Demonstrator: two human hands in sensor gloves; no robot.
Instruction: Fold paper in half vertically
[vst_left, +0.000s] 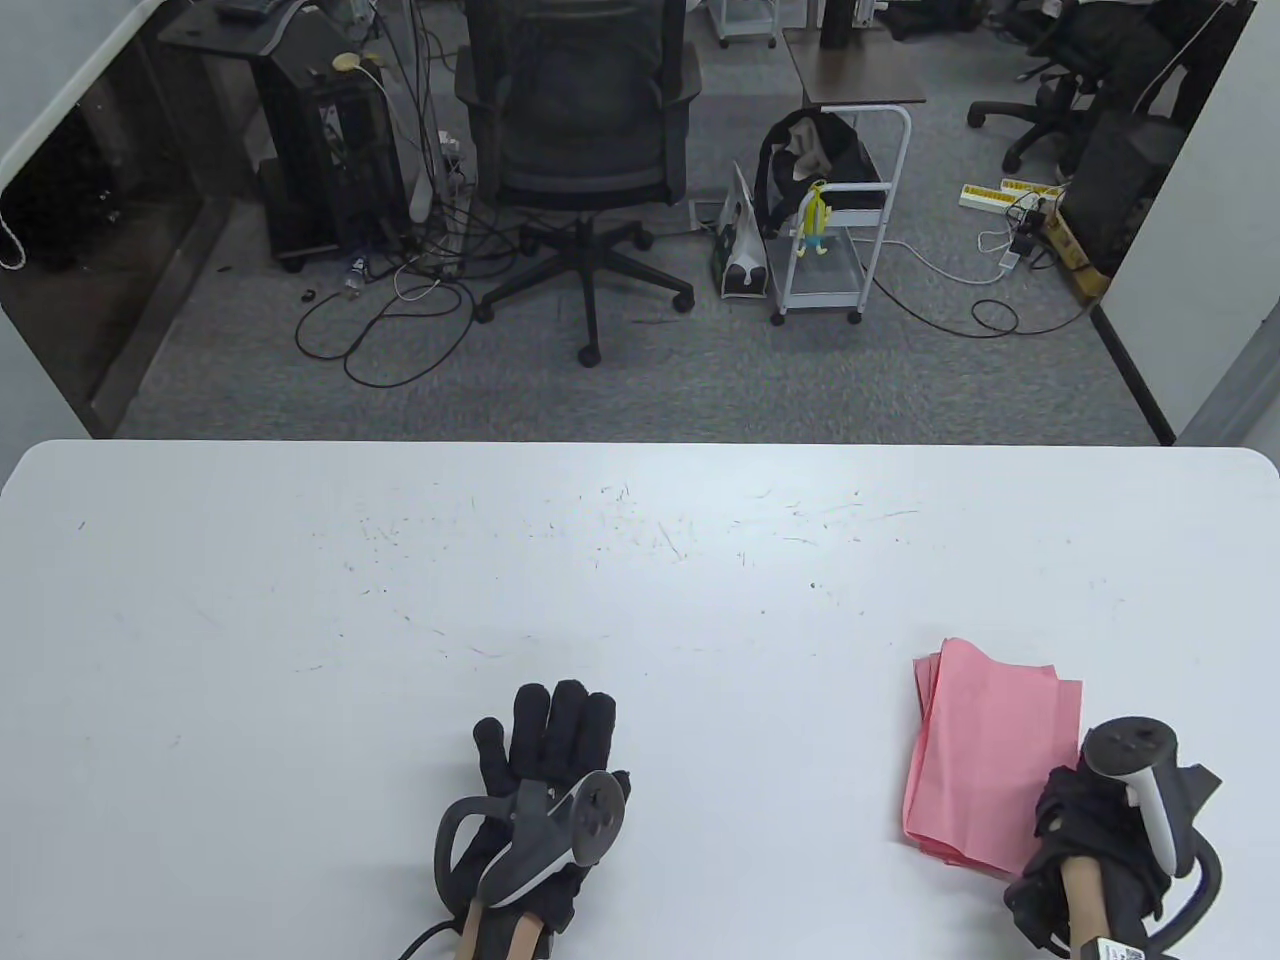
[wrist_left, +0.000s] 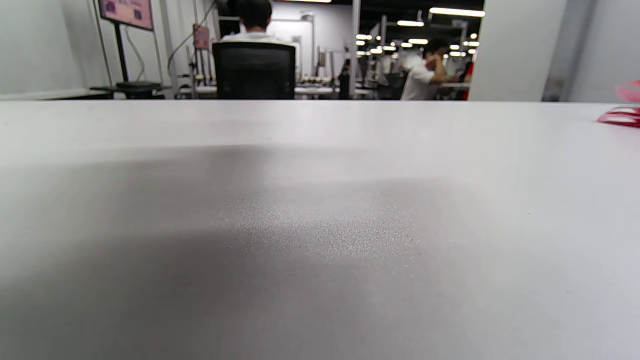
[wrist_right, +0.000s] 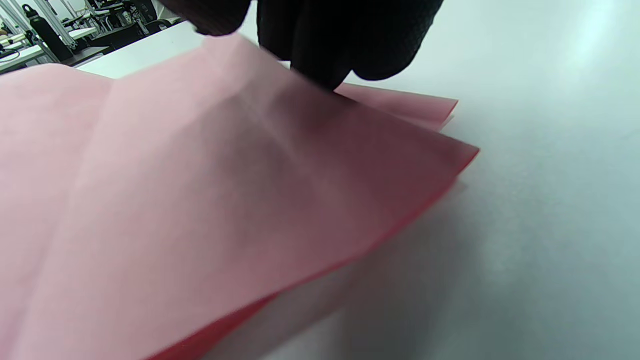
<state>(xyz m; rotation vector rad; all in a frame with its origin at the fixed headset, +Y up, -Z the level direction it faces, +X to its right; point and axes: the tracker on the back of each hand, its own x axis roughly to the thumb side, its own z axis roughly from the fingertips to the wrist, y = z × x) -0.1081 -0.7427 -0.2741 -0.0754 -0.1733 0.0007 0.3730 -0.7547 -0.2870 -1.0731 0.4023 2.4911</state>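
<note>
A stack of pink paper sheets (vst_left: 985, 760) lies on the white table (vst_left: 640, 600) at the front right. My right hand (vst_left: 1065, 815) is on the stack's near right corner. In the right wrist view its gloved fingers (wrist_right: 325, 50) pinch the top pink sheet (wrist_right: 200, 200) and hold that edge raised off the sheet below (wrist_right: 405, 105). My left hand (vst_left: 550, 725) rests flat on the table at the front centre, fingers spread and holding nothing, well left of the paper. The left wrist view shows only bare table and a sliver of the pink stack (wrist_left: 622, 116) at the far right.
The table's far edge (vst_left: 640, 445) runs across the middle of the table view. Beyond it on the floor stand an office chair (vst_left: 585, 150) and a white cart (vst_left: 840, 220).
</note>
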